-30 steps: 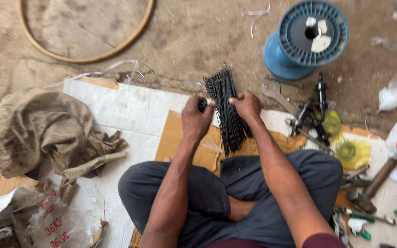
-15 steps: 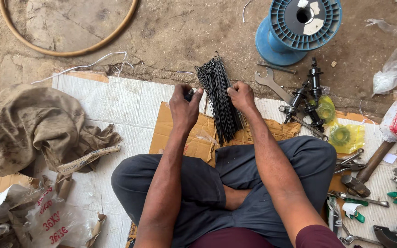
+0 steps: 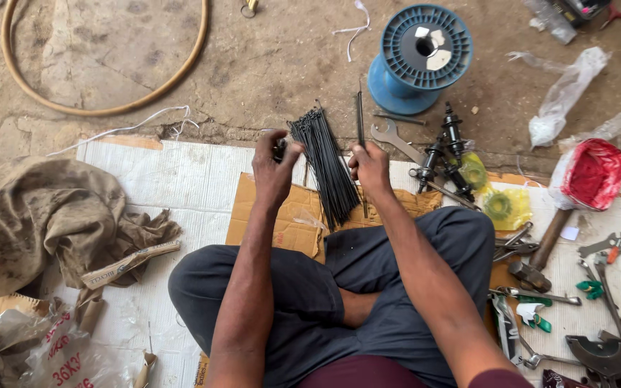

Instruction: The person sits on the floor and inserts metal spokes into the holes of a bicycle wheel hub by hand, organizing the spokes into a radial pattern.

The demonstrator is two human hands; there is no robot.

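Note:
I sit cross-legged on the ground. Between my hands stands a bundle of thin black wheel spokes [image 3: 328, 172], tilted, with its lower end on the cardboard sheet [image 3: 274, 223] by my knee. My left hand [image 3: 273, 167] is closed at the top left of the bundle, fingertips pinched on it. My right hand [image 3: 370, 167] sits just right of the bundle and grips a single spoke [image 3: 359, 115] that sticks up apart from the rest.
A blue cable spool [image 3: 418, 57] and a bare wheel rim [image 3: 102, 72] lie on the dirt ahead. Wheel hubs [image 3: 448, 151], a wrench [image 3: 391, 135], a hammer [image 3: 539, 250] and several hand tools crowd the right. A crumpled brown sack [image 3: 37, 215] lies left.
My right hand has let go of the bundle's side and drawn one spoke out to the right. The bundle has spread slightly and my left hand stays at its top.

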